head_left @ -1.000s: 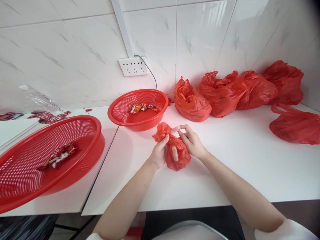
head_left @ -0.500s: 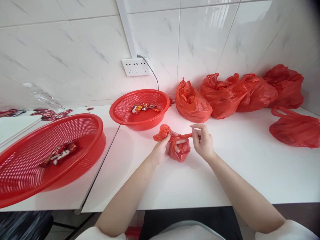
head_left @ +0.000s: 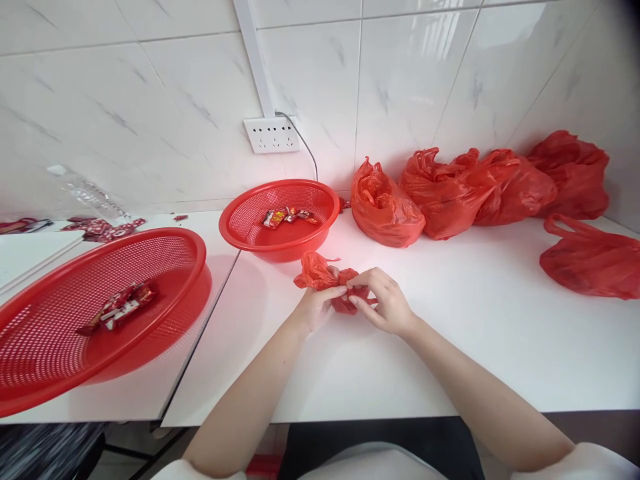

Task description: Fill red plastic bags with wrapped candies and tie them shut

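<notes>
A small red plastic bag [head_left: 315,270] is gathered between both hands, just above the white table. My left hand [head_left: 320,305] closes on its twisted neck, thumb on top, with the crumpled top of the bag sticking out to the upper left. My right hand [head_left: 383,300] pinches the bag near its middle, fingertips close to the left thumb. What the bag contains is hidden. Beyond the hands stands a round red plastic basket [head_left: 277,250] with several wrapped snacks [head_left: 287,217] in it.
A larger red basket [head_left: 197,267] holding wrapped packets [head_left: 125,303] stands at left. Several filled red bags [head_left: 387,207] line the wall, and another bag [head_left: 595,263] lies at right. A clear bottle [head_left: 93,193] and a wall socket [head_left: 271,135] are behind.
My right hand has moved left and down from the outstretched strip of the bag to its knot area, beside my left thumb. The bag has shifted slightly left.
</notes>
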Demonstrator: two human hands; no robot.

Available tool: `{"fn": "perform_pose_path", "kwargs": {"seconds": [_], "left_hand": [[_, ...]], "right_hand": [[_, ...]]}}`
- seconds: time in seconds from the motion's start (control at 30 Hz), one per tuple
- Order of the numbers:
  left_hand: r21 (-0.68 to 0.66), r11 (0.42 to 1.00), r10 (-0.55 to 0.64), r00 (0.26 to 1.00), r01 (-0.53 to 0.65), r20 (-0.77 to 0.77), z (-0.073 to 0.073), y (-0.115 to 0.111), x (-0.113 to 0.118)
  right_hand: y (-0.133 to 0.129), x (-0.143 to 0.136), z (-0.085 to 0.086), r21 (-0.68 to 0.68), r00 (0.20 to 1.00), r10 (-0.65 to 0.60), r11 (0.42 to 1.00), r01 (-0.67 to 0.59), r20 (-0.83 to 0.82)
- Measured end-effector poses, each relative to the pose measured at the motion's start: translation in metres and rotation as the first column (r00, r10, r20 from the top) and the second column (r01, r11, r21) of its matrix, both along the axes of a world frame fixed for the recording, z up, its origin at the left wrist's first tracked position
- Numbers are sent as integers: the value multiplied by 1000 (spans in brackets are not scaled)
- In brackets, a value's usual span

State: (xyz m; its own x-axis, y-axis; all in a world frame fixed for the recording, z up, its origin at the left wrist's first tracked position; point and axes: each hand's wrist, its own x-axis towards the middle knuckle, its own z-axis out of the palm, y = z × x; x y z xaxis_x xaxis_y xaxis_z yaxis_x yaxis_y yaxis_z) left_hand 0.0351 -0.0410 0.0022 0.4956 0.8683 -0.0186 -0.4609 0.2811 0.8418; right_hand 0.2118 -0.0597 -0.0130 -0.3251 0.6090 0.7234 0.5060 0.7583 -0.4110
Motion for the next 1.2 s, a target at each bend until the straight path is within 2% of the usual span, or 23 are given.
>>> {"fn": "perform_pose_path", "kwargs": {"seconds": [0.2,0.3,0.4,0.5,0.57,0.67,0.77,0.83,0.9,0.97,1.07,1.2], "left_hand": [[69,990,128,986,-121,-108,-5,0,1],[89,989,133,978,-120,-162,-4,-1,2],[127,988,119,963,-90,-240,0,0,4],[172,983,116,942,-64,-314,-1,2,2],[146,986,120,942,-77,-314,-3,3,0],[69,994,103,950,-87,-295,-5,4,-3],[65,992,119,947,-104,-297,-4,2,-2],[85,982,185,941,-167,-282,-3,0,0],[123,960,277,921,-252,-274,-1,-1,2],[172,934,351,891,-312,-288,-1,-1,3],[199,926,374,861,-322,-346,-3,-2,4],[104,942,335,888,-319,-316,-4,-3,4]], "right_hand": [[3,-7,-1,-46,996,-87,995,86,-19],[5,-9,-4,-85,987,-101,992,91,-125],[8,-6,-3,-205,960,-148,974,100,-239],[10,-3,0,-354,922,-210,931,87,-325],[10,-3,2,-383,913,-224,920,82,-341],[7,-5,2,-284,932,-217,950,133,-290],[4,-6,0,-39,972,-182,983,178,-150],[2,-5,0,130,988,-153,979,156,-33],[1,-4,0,237,989,-139,964,122,57],[-1,-5,0,270,985,-135,957,102,106],[-3,-9,-1,266,983,-149,957,116,106],[-5,-12,-4,307,975,-189,941,145,119]]}}
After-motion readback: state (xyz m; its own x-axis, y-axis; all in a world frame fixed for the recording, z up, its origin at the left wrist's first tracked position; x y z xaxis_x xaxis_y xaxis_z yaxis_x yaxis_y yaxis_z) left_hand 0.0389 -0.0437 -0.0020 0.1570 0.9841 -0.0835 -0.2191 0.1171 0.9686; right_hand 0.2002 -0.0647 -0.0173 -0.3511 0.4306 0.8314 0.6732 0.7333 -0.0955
